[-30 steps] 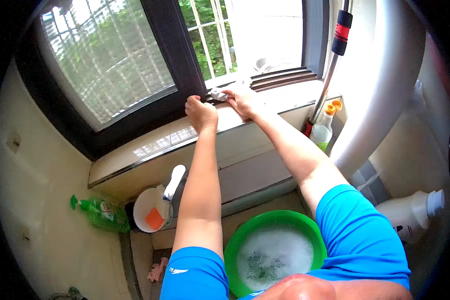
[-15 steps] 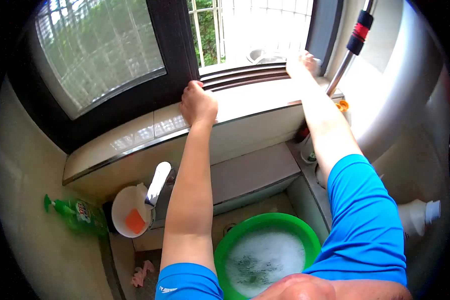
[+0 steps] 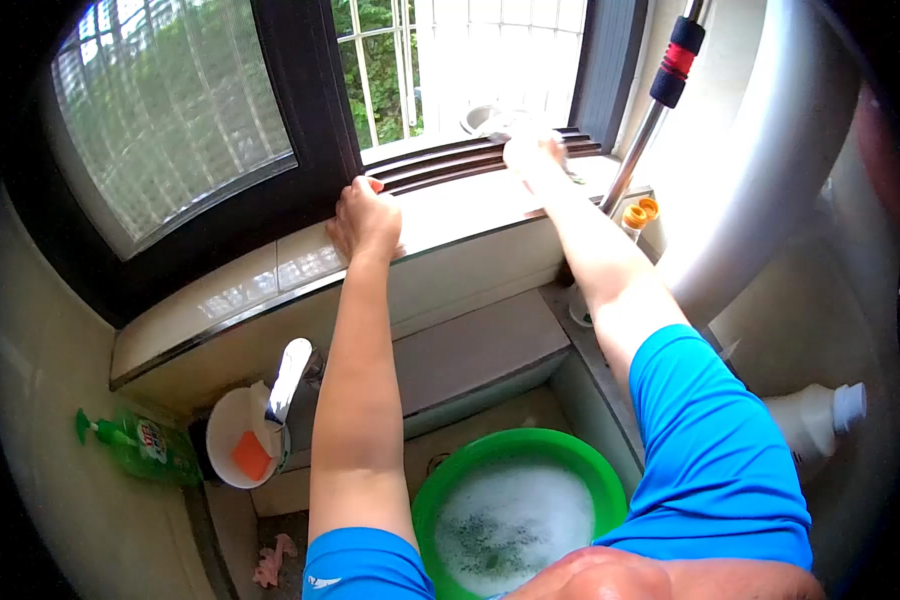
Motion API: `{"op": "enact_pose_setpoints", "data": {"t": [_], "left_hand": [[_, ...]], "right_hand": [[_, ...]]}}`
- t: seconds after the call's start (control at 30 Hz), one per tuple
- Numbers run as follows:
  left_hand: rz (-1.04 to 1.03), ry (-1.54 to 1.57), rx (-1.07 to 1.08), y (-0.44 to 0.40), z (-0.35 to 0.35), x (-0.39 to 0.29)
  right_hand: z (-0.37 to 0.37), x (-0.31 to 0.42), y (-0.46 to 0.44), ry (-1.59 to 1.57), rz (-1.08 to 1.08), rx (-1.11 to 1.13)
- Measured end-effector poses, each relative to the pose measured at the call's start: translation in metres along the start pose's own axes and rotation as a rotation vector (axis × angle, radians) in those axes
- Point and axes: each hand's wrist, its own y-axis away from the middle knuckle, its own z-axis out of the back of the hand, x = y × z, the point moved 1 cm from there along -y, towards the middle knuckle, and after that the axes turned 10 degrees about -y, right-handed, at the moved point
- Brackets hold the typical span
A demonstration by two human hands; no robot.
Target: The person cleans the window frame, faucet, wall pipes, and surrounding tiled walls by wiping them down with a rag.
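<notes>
My left hand (image 3: 367,220) is closed at the lower corner of the dark window frame (image 3: 320,130), its fingers curled against the frame edge above the tiled sill (image 3: 300,265). My right hand (image 3: 535,160) reaches over the window track (image 3: 450,165) at the right part of the opening. Smeared by motion and glare, it seems closed on a pale cloth (image 3: 570,165), whose shape is hard to make out. Behind that hand, outside the track, a round pale rim (image 3: 478,118) shows.
Below sits a green basin (image 3: 610,490) of foamy water. A white cup (image 3: 232,440) with an orange sponge (image 3: 251,456) stands beside the tap (image 3: 288,380). Also around are a green pump bottle (image 3: 150,445), a pole (image 3: 625,165), orange-capped bottles (image 3: 634,217), a white jug (image 3: 810,420) and a pink cloth (image 3: 274,560).
My right hand has moved left along the window track, away from the right-hand frame. My left hand stays at the frame corner. The whole view has shifted slightly.
</notes>
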Motion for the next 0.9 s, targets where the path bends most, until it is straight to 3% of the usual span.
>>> {"op": "enact_pose_setpoints", "data": {"t": [0.03,0.13,0.2,0.27,0.37,0.43,0.6,0.67,0.7,0.73,0.8,0.83,0.87,0.9], "left_hand": [[-0.009,0.005,-0.007,0.000,-0.001,0.000],[-0.019,-0.025,-0.018,0.001,-0.001,-0.002],[-0.019,-0.028,-0.019,0.001,-0.002,0.000],[-0.018,-0.024,-0.010,0.001,0.000,0.000],[-0.028,0.008,0.017,0.002,0.000,0.000],[-0.028,0.003,0.029,0.004,0.003,-0.001],[-0.010,-0.003,0.022,-0.002,-0.003,0.000],[-0.007,-0.011,0.033,0.000,0.000,-0.002],[-0.014,-0.017,0.027,-0.002,-0.002,-0.001],[-0.032,-0.046,0.027,-0.003,-0.004,-0.001],[-0.117,-0.049,-0.103,-0.010,-0.020,0.004],[-0.170,-0.022,-0.199,-0.012,-0.025,0.004],[-0.315,0.004,-0.270,-0.008,-0.020,-0.003],[-0.466,0.034,-0.339,-0.003,-0.017,-0.015]], "right_hand": [[-0.013,-0.001,-0.002,-0.238,-0.043,-0.027],[-0.024,-0.009,-0.011,-0.504,-0.030,-0.216],[0.005,-0.014,-0.005,-0.597,-0.200,-0.569],[0.022,-0.032,0.002,-0.397,-0.136,-0.728],[0.011,-0.055,-0.003,0.210,-0.535,-0.326],[0.007,-0.047,-0.002,0.130,-0.521,-0.324],[0.017,-0.027,0.014,0.144,-0.451,0.143],[0.022,-0.014,0.025,-0.022,-0.352,0.309],[-0.003,-0.030,0.011,0.237,-0.022,0.539],[0.025,-0.002,0.046,-0.073,-0.300,0.293],[0.040,0.012,0.100,-0.163,0.077,-0.002],[0.020,-0.001,0.119,-0.288,0.369,-0.354],[0.046,0.009,0.153,-0.478,0.424,-0.226],[0.065,0.014,0.186,-0.578,0.528,-0.290]]}}
